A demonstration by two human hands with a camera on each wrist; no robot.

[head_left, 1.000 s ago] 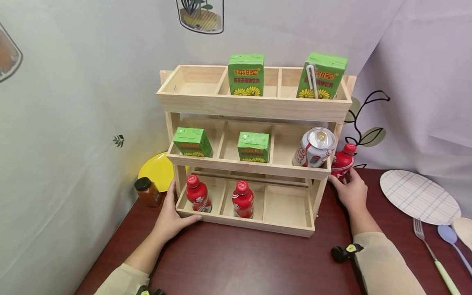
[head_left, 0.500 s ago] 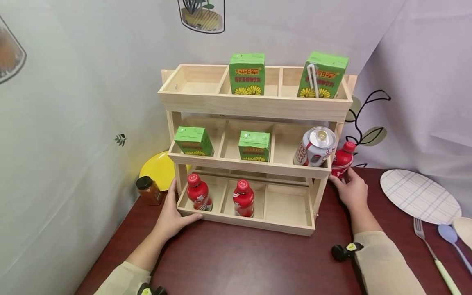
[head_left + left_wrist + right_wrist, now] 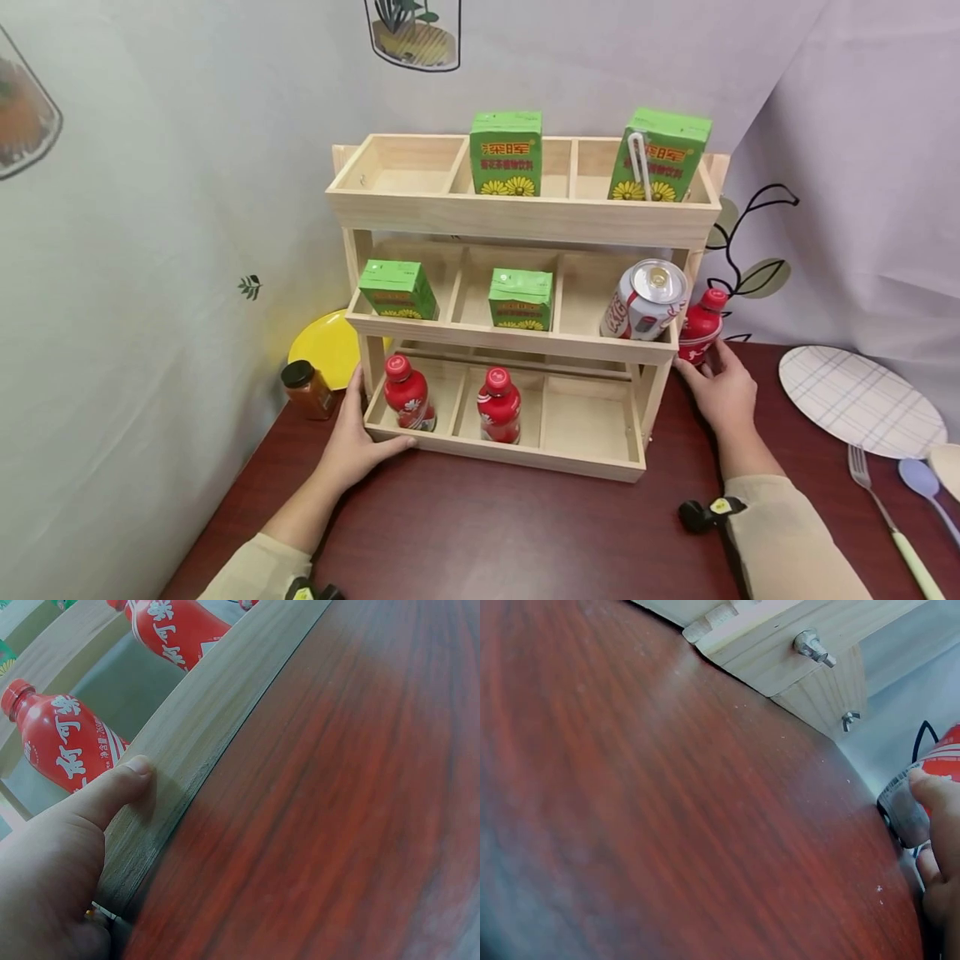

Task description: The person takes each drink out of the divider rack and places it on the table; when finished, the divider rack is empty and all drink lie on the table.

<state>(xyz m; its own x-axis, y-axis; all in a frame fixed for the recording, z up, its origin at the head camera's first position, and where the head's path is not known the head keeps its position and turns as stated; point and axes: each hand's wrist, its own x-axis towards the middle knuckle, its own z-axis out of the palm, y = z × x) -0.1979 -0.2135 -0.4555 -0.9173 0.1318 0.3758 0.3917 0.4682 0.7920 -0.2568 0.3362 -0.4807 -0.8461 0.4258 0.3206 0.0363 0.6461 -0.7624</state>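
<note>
A three-tier wooden rack stands on the table. My left hand grips its lower left corner; the thumb lies on the front board, as the left wrist view also shows, and the fingers reach along the side. Right of the rack, my right hand holds a red bottle near the wall, thumb on its near side. Two more red bottles, a left one and a middle one, stand in the bottom tier. Green drink cartons and a silver can occupy the upper tiers.
A yellow plate and a dark-lidded jar sit left of the rack. At right lie a checked oval placemat, a fork and a blue spoon. Cloth-covered walls bound the table.
</note>
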